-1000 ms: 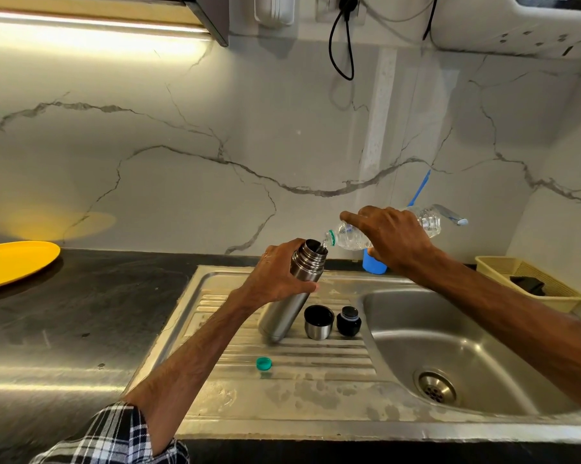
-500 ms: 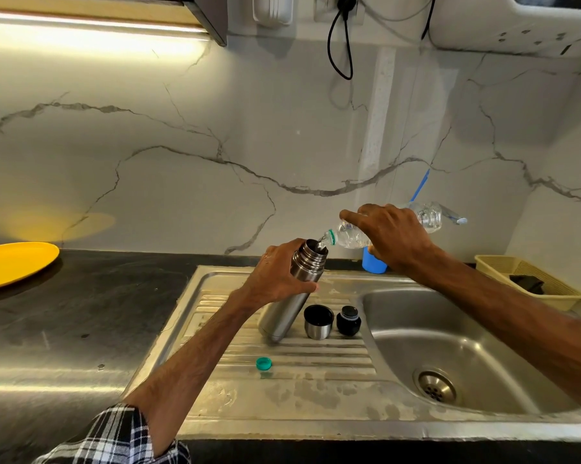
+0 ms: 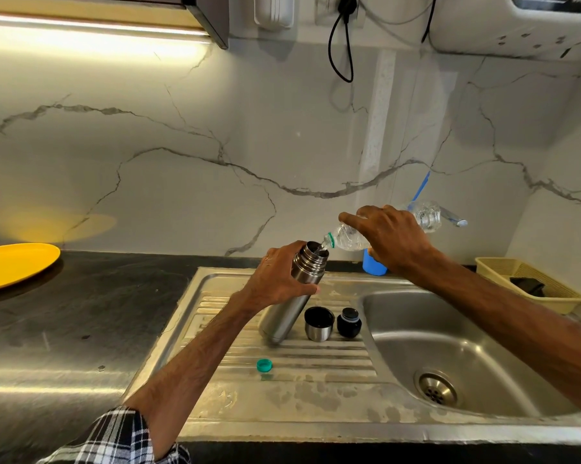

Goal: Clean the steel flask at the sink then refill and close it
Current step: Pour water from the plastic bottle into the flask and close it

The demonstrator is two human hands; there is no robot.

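Observation:
The steel flask [image 3: 290,311] stands tilted on the ribbed drainboard [image 3: 302,363], its open mouth up. My left hand [image 3: 277,276] grips it around the upper body. My right hand [image 3: 391,239] holds a clear plastic water bottle [image 3: 347,241] tipped almost flat, its green-ringed neck at the flask's mouth, and water runs in. The flask's steel cup lid [image 3: 318,323] and black stopper [image 3: 348,322] stand on the drainboard just right of the flask. A small green bottle cap [image 3: 264,365] lies nearer the front.
The sink basin [image 3: 456,349] with its drain is at the right. Behind my right hand stands a blue cup [image 3: 373,264] holding a toothbrush. A yellow basket [image 3: 530,284] sits at the far right, a yellow plate [image 3: 14,264] on the dark counter at left.
The bottle's far end has risen a little, steepening the pour. Both hands and the flask stay almost where they were.

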